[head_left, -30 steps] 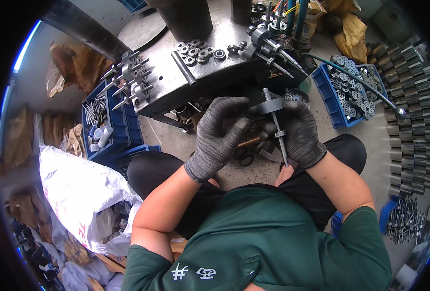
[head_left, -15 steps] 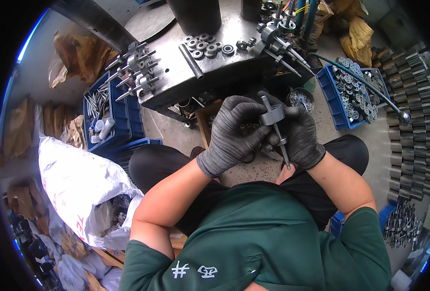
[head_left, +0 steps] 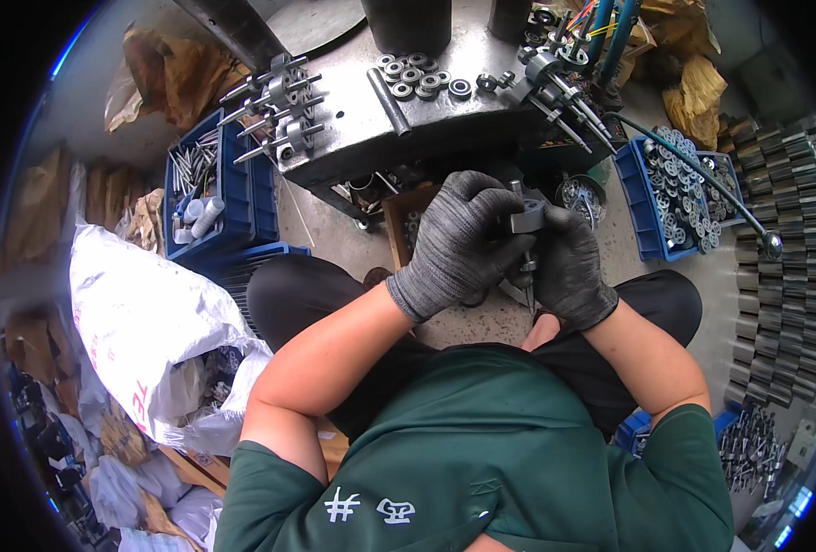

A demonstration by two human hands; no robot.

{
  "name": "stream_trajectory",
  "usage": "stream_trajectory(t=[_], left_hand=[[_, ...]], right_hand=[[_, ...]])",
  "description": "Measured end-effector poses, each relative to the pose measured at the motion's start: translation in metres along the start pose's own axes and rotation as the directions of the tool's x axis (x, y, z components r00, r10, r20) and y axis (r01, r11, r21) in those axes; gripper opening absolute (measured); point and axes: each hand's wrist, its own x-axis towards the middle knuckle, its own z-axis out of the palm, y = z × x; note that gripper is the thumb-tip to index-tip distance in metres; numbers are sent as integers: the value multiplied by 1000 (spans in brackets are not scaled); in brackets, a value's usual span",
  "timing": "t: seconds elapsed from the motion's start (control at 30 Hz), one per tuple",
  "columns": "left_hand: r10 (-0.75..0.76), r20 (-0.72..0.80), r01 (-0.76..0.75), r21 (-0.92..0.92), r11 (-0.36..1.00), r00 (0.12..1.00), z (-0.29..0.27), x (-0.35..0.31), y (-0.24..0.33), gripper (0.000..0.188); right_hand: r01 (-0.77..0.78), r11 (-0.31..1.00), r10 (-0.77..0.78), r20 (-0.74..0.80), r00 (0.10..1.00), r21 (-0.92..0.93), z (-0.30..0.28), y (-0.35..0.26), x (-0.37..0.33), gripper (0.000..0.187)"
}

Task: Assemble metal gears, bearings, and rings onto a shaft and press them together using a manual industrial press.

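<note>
Between my hands is a metal rotor shaft (head_left: pixel 526 219), a thin steel rod with a thicker grey cylinder around it. My left hand (head_left: pixel 457 247), in a grey knitted glove, closes on the cylinder from the left with thumb and fingers. From the other side my right hand (head_left: pixel 571 269), gloved alike, has its fingers wrapped round the shaft; some of them are hidden. The rod's lower end points down toward my lap. Ahead, on the metal bench (head_left: pixel 353 101), lie several ball bearings (head_left: pixel 414 75) and a steel bar (head_left: pixel 388 102).
Several finished-looking shafts (head_left: pixel 279 106) stand along the bench's left end. A blue crate (head_left: pixel 219 198) of metal pins is at left, another blue crate (head_left: pixel 645 216) with round metal parts at right. A white sack (head_left: pixel 155 322) lies left; stacked metal cylinders (head_left: pixel 790 267) line the right.
The rotor shaft has turned more upright, and its lower end shows less between my hands. My left hand has shifted slightly right and further over the cylinder. The view has tilted a little.
</note>
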Motion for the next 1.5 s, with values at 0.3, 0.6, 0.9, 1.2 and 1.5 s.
stream_trajectory(t=[0.3,0.6,0.9,1.2,1.5], left_hand=[[96,27,-97,51,994,995,-5,9,-3,36],[-35,68,46,-174,984,997,4,1,-7,49],[-231,161,281,-508,814,959,6,-3,-6,49],[-332,328,466,-643,608,884,2,-4,-4,51],[-288,361,461,-671,581,887,-3,-3,-9,49]], right_hand=[[-130,991,123,175,977,27,7,-4,-2,43],[-285,942,262,143,954,179,-12,-9,2,48],[-379,912,317,320,893,154,-10,-12,0,56],[-133,985,136,-13,991,110,2,-5,-5,54],[-183,982,179,62,982,54,-6,-9,0,50]])
